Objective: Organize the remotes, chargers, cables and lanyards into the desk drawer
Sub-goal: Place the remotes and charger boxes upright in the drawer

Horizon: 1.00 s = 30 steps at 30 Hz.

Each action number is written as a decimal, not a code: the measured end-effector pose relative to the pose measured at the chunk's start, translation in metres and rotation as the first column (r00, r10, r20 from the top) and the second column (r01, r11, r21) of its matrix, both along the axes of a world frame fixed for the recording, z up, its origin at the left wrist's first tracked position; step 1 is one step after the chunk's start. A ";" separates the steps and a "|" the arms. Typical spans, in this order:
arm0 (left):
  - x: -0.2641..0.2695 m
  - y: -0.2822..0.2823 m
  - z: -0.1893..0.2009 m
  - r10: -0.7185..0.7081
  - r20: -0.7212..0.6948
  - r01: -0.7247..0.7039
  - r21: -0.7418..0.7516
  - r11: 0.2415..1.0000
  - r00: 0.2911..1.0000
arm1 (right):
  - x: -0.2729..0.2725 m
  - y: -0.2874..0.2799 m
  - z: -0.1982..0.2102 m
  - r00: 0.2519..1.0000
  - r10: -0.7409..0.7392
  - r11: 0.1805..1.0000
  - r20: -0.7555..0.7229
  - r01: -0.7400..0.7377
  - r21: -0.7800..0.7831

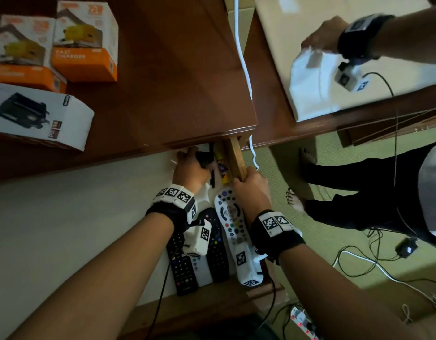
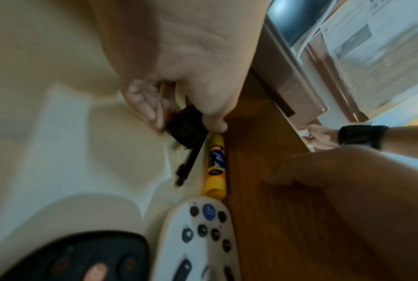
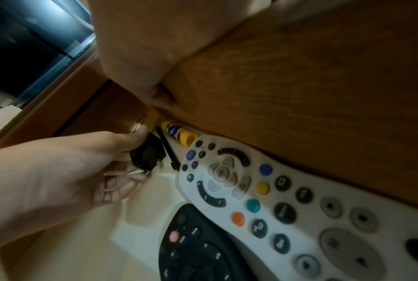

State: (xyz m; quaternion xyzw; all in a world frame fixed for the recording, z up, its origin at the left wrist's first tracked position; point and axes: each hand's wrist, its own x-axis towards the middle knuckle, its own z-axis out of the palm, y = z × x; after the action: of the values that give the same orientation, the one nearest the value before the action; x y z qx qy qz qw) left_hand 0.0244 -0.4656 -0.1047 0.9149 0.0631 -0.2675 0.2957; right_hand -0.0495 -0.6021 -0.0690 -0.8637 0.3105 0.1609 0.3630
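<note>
Left hand (image 1: pixel 191 168) at frame centre, thumb and fingers pinched on a small black charger (image 2: pixel 187 127), deep in the open drawer (image 1: pixel 237 157) under the desk edge. Right hand (image 1: pixel 251 190) just right of it, fingers wrapped over the drawer's wooden side wall. Below, white remote (image 1: pixel 231 217) beside black remotes (image 1: pixel 218 251); yellow tube (image 2: pixel 215 164) along the wall. Upper left on the desk, charger boxes (image 1: pixel 85 40).

wooden desk (image 1: pixel 177 69) — three boxes (image 1: pixel 40 116), white cable (image 1: pixel 244 57)
</note>
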 end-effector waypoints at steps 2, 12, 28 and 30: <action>-0.003 0.001 -0.002 0.077 0.012 -0.077 -0.019 0.997 0.997 | 0.001 -0.001 -0.001 1.000 -0.007 1.000 0.008 0.007 0.000; -0.012 -0.014 -0.007 0.127 -0.007 -0.127 -0.098 0.987 0.992 | 0.001 -0.001 -0.003 1.000 -0.013 1.000 -0.004 0.013 -0.004; -0.051 0.020 0.033 0.130 -0.048 -0.137 -0.197 0.971 0.990 | -0.004 0.001 0.002 0.992 0.061 0.995 0.114 -0.051 -0.088; -0.057 0.041 0.047 0.133 -0.026 -0.136 -0.207 0.969 0.991 | -0.010 0.008 0.004 0.969 0.142 0.964 0.201 -0.089 -0.251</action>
State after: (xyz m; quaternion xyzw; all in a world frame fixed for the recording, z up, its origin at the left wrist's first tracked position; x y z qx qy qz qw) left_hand -0.0326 -0.4242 -0.0577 0.8708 0.0983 -0.2575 0.4071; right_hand -0.0599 -0.5945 -0.0649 -0.9304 0.2349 0.0477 0.2774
